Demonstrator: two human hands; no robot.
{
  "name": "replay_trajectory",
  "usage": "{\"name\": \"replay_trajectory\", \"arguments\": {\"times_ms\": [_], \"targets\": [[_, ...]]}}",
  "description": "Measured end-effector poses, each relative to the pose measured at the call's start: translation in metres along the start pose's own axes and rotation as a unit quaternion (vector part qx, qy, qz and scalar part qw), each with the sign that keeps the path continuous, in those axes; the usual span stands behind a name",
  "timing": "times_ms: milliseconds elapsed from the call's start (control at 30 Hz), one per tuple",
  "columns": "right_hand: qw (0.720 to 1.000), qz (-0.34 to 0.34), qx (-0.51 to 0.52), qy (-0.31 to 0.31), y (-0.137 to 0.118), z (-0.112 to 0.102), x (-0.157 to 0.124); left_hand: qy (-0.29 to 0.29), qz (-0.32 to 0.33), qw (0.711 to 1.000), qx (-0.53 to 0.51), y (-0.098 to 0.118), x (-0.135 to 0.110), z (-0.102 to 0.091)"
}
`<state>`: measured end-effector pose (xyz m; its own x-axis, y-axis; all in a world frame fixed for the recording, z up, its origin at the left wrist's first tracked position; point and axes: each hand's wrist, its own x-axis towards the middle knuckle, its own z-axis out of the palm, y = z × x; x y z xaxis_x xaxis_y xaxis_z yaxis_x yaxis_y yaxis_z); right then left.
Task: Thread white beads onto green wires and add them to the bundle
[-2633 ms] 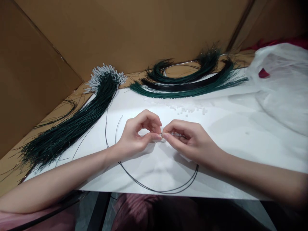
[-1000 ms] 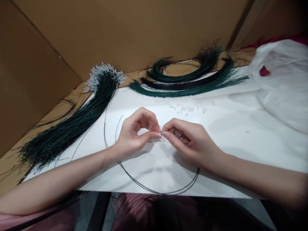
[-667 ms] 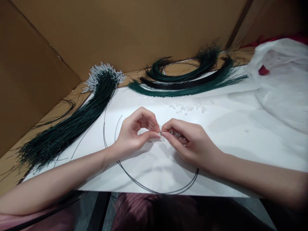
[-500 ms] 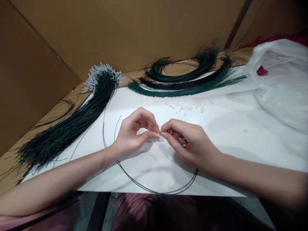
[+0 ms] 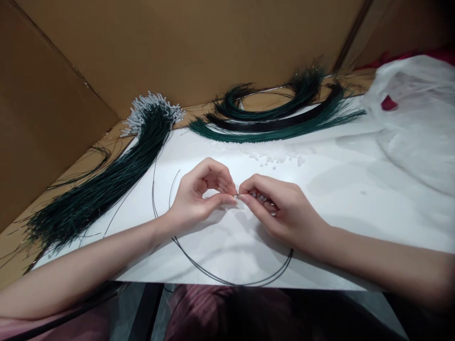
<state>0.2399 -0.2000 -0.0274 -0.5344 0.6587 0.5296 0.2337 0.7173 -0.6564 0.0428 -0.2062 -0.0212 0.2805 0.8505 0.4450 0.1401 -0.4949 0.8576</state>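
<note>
Over the white board (image 5: 227,255), my left hand (image 5: 201,194) pinches a small white bead (image 5: 235,196) between thumb and forefinger. My right hand (image 5: 284,206) is closed around thin dark cords (image 5: 213,278), its fingertips almost touching those of my left hand. More white beads (image 5: 261,197) on these cords show between the right fingers. The cords curve below both hands in a wide loop and pass beneath my left wrist. Exactly how bead and cord meet is hidden by the fingertips.
A thick bundle of dark green cords (image 5: 106,194) with white beaded tips (image 5: 152,111) lies to the left. Curved bundles of plain cords (image 5: 270,137) rest at the back, with loose white beads (image 5: 280,158) before them. A translucent plastic bag (image 5: 419,128) stands right; cardboard walls (image 5: 195,47) enclose the back.
Both hands have shifted very slightly to the right, still pinching at the same spot. A short dark bit of cord now shows between the fingertips.
</note>
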Motion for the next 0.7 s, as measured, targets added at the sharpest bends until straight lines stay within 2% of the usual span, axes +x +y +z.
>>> {"name": "replay_trajectory", "arguments": {"times_ms": [333,700], "targets": [[1.0,-0.004,0.006,-0.002,0.0007,-0.0013,0.0005,0.003,-0.019,1.0,-0.014,0.0005,0.0007,0.0011],[1.0,-0.022,-0.001,0.007,0.0023,0.0017,0.0003,0.014,-0.011,1.0,-0.011,-0.0005,0.0001,0.0042]]}}
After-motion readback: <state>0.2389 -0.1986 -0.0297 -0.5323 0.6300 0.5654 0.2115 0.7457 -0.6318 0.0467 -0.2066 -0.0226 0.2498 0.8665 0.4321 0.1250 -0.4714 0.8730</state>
